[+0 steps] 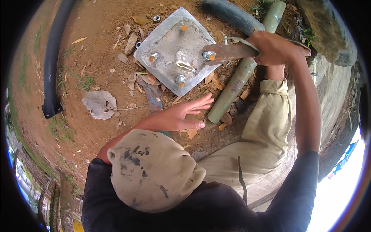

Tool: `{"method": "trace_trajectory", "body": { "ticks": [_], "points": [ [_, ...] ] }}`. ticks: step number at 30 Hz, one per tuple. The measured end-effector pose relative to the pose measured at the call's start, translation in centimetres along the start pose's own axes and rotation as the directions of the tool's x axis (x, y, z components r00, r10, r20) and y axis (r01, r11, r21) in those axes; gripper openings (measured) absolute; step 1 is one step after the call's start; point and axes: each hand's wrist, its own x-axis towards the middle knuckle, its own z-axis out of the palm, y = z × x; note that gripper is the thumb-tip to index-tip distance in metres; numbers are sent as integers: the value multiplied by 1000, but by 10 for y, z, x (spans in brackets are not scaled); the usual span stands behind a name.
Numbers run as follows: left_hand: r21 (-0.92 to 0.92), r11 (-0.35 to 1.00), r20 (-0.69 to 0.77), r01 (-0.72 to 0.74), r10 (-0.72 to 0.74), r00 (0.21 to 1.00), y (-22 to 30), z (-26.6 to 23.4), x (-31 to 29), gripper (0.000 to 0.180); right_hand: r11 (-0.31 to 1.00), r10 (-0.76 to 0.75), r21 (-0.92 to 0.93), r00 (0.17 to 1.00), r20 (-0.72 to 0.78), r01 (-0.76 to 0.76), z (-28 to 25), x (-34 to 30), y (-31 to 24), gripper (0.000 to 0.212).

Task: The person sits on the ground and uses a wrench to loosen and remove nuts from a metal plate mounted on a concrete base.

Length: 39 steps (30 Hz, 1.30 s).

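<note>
My right hand is closed round the handle of a rusty wrench. The wrench's forked end sits at a nut on the right-hand bolt of a square grey base plate; whether it grips the nut cannot be seen. Several bolts with orange-brown tops stand up from the plate, and a short pale pipe stub rises near its middle. Below the plate, my left hand is held with fingers stretched out and thumb apart, holding nothing.
A green pole lies slantwise right of the plate, below a dark pipe. At the left lies a long black bar. Loose nuts, stones and dry leaves litter the soil. A large rock stands at far right.
</note>
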Motion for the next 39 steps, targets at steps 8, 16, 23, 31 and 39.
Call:
{"method": "trace_trajectory", "body": {
  "ticks": [8, 16, 23, 31, 39],
  "points": [
    [-288, 958, -56, -14, -2, 998, -25, -2, 21, 93, 734, 272, 664, 958, -92, -145, 120, -89, -42, 24],
    [-271, 961, -129, -51, 16, 992, -14, 3, 20, 96, -71, 487, 992, 864, 130, -109, 177, -62, -174, 19],
    [-284, 950, -171, -130, 83, 982, 2, 3, 7, 99, -289, 597, 949, 799, 73, 129, 161, -29, -224, 7],
    [-304, 945, -187, -120, 65, 980, 7, -4, -1, 98, -398, 555, 903, 826, 100, 159, 163, -16, -229, 8],
    [-6, 999, -115, -44, 43, 992, -4, -3, -6, 92, 208, 262, 950, 949, 176, -233, 138, -57, -94, 13]
  ]
}}
